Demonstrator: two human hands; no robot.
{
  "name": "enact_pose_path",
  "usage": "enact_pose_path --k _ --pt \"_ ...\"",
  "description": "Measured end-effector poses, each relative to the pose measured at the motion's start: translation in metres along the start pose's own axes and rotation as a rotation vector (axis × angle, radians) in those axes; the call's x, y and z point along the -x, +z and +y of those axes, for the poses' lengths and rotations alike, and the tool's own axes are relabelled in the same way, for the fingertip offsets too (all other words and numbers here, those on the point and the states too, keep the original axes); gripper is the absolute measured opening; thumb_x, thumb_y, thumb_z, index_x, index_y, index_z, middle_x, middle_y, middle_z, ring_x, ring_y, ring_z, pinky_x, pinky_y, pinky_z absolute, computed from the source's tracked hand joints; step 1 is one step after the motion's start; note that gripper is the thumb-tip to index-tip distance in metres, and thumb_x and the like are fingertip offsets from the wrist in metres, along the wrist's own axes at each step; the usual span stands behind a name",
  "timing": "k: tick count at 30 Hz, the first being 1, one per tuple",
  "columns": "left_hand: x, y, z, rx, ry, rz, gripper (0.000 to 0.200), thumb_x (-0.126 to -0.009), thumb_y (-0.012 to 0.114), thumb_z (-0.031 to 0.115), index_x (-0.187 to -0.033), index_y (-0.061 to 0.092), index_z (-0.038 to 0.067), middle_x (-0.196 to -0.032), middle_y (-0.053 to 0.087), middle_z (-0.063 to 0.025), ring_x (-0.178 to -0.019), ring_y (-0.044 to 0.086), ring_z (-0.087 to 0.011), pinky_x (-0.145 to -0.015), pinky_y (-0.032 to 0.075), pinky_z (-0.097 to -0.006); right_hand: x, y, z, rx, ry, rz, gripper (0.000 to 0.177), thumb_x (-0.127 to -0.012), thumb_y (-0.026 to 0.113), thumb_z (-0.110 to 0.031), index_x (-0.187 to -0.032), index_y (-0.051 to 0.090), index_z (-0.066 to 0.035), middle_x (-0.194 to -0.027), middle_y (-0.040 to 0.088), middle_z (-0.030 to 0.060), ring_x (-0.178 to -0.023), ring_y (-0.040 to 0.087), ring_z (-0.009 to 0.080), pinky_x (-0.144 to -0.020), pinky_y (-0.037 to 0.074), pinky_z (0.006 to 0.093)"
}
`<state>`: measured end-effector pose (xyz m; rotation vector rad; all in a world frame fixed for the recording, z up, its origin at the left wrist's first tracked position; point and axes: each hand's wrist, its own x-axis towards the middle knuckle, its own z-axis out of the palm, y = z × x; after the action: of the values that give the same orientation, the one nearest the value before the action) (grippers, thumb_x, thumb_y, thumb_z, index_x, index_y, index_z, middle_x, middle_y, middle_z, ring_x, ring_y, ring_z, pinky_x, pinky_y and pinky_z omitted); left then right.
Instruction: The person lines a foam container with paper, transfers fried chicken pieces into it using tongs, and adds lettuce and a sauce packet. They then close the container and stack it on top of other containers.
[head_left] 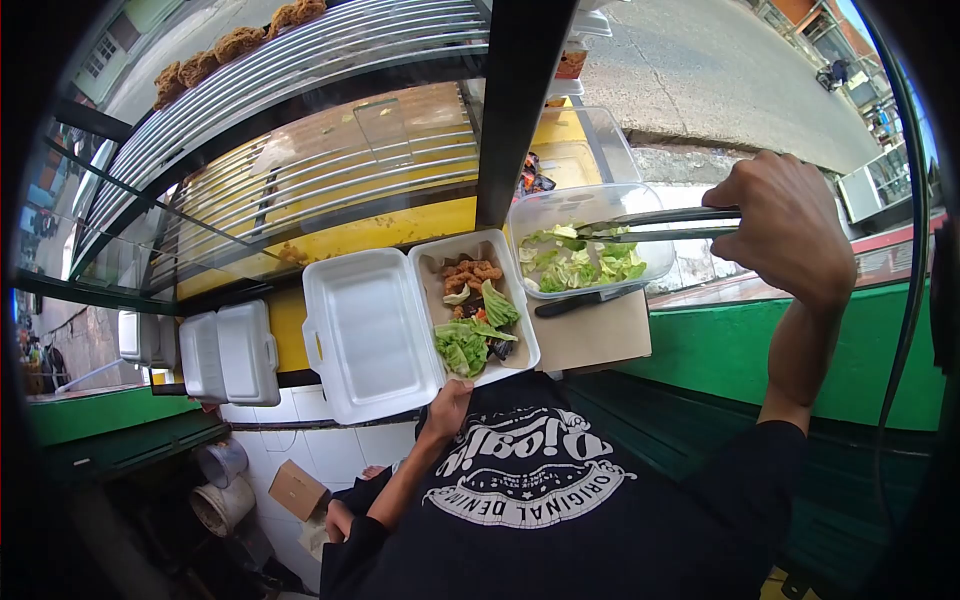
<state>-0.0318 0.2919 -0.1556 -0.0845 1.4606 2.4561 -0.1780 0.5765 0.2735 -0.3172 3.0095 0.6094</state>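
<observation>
My right hand [785, 225] is closed round a pair of metal tongs [660, 226], whose tips reach into a clear plastic tub [655, 265] of chopped lettuce [575, 262]. With my left hand [450, 408] I hold the near edge of an open white foam box [370, 335], thumb over the rim. Its right half holds fried pieces [470, 277] at the top, with green lettuce [463, 347] and some red and dark bits below. The left half, the lid, lies flat and bare. My left fingers under the box are hidden.
A knife with a black handle [590, 300] lies by the tub on a brown board [610, 335]. Closed foam boxes [248, 352] sit at the left. A glass case with metal racks [330, 60] stands ahead. Another person's hand [338, 522] is at the lower left, near a cardboard box [297, 490].
</observation>
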Motion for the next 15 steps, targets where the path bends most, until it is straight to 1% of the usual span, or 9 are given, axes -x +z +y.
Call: enact_pose_path --k 2,3,5,6,7,9,10,11,15 --pt "0.000 -0.005 -0.013 -0.116 0.035 -0.004 0.029 -0.081 0.044 0.010 -0.105 0.056 -0.004 -0.115 0.056 -0.0127 -0.107 0.050 -0.0244 -0.101 0.032 -0.0407 0.010 -0.018 0.001 -0.165 0.048 -0.087 0.020 -0.062 0.070 -0.007 -0.081 0.074 -0.007 -0.064 0.065 0.0121 -0.054 0.059 0.0234 -0.054 0.044 0.0337" --pt "0.000 -0.007 -0.017 -0.116 0.035 0.002 0.029 -0.081 0.044 0.010 -0.105 0.056 -0.004 -0.115 0.056 -0.0127 -0.107 0.050 -0.0244 -0.101 0.032 -0.0407 0.015 -0.019 0.002 -0.166 0.043 -0.088 0.020 -0.062 0.070 -0.007 -0.081 0.074 -0.007 -0.064 0.065 0.0121 -0.054 0.059 0.0234 -0.054 0.044 0.0337" --pt "-0.001 -0.006 -0.017 -0.174 0.004 0.007 0.035 -0.081 0.044 0.009 -0.111 0.054 -0.006 -0.120 0.055 -0.0129 -0.112 0.048 -0.0250 -0.102 0.031 -0.0386 0.024 -0.019 0.005 -0.365 -0.101 -0.029 0.025 -0.060 0.075 -0.011 -0.084 0.074 -0.007 -0.063 0.064 0.0121 -0.054 0.058 0.0233 -0.055 0.044 0.0342" --pt "0.001 -0.004 -0.013 -0.173 0.002 0.015 0.035 -0.081 0.044 0.009 -0.111 0.054 -0.006 -0.120 0.055 -0.0129 -0.112 0.048 -0.0250 -0.102 0.031 -0.0386 0.024 -0.023 0.002 -0.363 -0.159 -0.101 0.028 -0.062 0.075 -0.015 -0.088 0.073 -0.005 -0.066 0.065 0.0135 -0.057 0.061 0.0254 -0.059 0.047 0.0353" --pt "0.004 -0.003 -0.007 -0.214 -0.029 0.012 0.035 -0.081 0.044 0.009 -0.110 0.054 -0.006 -0.120 0.055 -0.0126 -0.112 0.048 -0.0248 -0.102 0.031 -0.0380 0.023 -0.021 -0.004 -0.365 -0.166 -0.103 0.028 -0.062 0.075 -0.015 -0.088 0.073 -0.005 -0.066 0.065 0.0135 -0.057 0.061 0.0254 -0.059 0.047 0.0353" --pt "0.003 0.006 0.005 -0.255 -0.058 0.016 0.034 -0.081 0.043 0.009 -0.110 0.054 -0.006 -0.119 0.055 -0.0123 -0.112 0.048 -0.0245 -0.102 0.030 -0.0374 0.020 -0.010 -0.017 -0.350 -0.304 -0.129 0.040 -0.057 0.080 -0.015 -0.092 0.071 -0.001 -0.080 0.068 0.0144 -0.069 0.066 0.0278 -0.064 0.050 0.0356" --pt "0.001 0.013 0.006 -0.279 0.043 0.066 0.016 -0.083 0.051 0.001 -0.098 0.053 -0.005 -0.101 0.057 -0.0115 -0.095 0.052 -0.0206 -0.088 0.039 -0.0324 0.017 -0.007 -0.022 -0.322 -0.318 -0.192 0.043 -0.057 0.081 -0.017 -0.096 0.070 -0.001 -0.083 0.069 0.0145 -0.071 0.066 0.0287 -0.065 0.050 0.0372" --pt "0.000 0.016 0.007 -0.303 0.146 0.116 0.007 -0.085 0.059 -0.008 -0.085 0.053 -0.005 -0.082 0.059 -0.0107 -0.077 0.056 -0.0167 -0.074 0.047 -0.0273 0.016 -0.003 -0.024 -0.323 -0.323 -0.189 0.043 -0.057 0.081 -0.017 -0.096 0.070 -0.001 -0.083 0.069 0.0145 -0.071 0.066 0.0287 -0.065 0.050 0.0372" --pt "0.006 0.014 0.000 -0.148 0.151 0.185 0.008 -0.084 0.060 -0.008 -0.085 0.053 -0.005 -0.083 0.060 -0.0115 -0.077 0.057 -0.0169 -0.073 0.047 -0.0276 0.012 0.003 -0.026 -0.384 -0.343 -0.213 0.039 -0.061 0.079 -0.019 -0.095 0.070 -0.002 -0.083 0.069 0.0140 -0.072 0.066 0.0287 -0.067 0.050 0.0388"
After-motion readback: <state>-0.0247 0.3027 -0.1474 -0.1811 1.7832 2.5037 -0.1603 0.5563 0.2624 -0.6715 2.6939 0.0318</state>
